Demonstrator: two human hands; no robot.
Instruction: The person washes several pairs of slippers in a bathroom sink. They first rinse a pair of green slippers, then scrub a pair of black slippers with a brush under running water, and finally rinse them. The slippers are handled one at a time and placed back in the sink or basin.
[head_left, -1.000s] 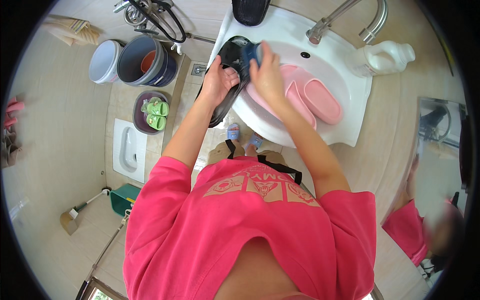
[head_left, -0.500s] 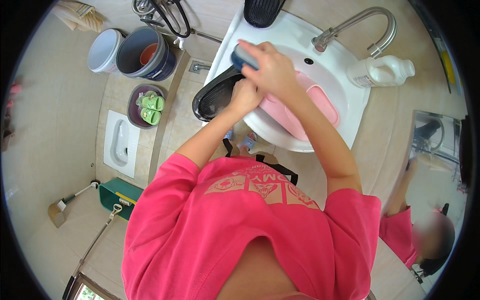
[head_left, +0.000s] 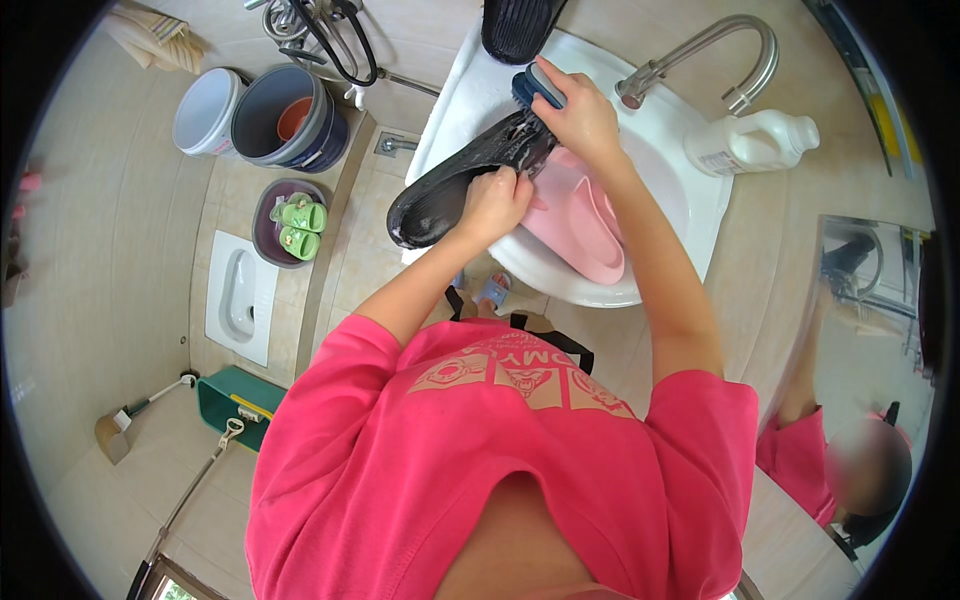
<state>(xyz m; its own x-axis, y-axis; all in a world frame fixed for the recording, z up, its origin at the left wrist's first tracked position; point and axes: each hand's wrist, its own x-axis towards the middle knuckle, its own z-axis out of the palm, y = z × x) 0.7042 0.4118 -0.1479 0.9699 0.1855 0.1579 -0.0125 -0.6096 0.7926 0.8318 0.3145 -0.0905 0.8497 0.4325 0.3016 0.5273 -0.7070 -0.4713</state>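
curled left hand (head_left: 496, 204) gripped the black slide sandal (head_left: 468, 165); right hand (head_left: 583, 116), clasping a scrub brush (head_left: 541, 86), shifted scrubbing toward the far end.

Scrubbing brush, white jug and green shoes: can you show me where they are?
Scrubbing brush (head_left: 543, 87): head view, on its blue body.
White jug (head_left: 733, 149): head view, on the side of its body.
Green shoes (head_left: 306, 216): head view, on the top of one shoe.

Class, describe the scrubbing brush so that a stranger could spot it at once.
Find the white washbasin, then the black slipper that the left hand holds across its left edge. Near the slipper's far end, the right hand grips the brush, set apart by its dark blue bristles and grey back.
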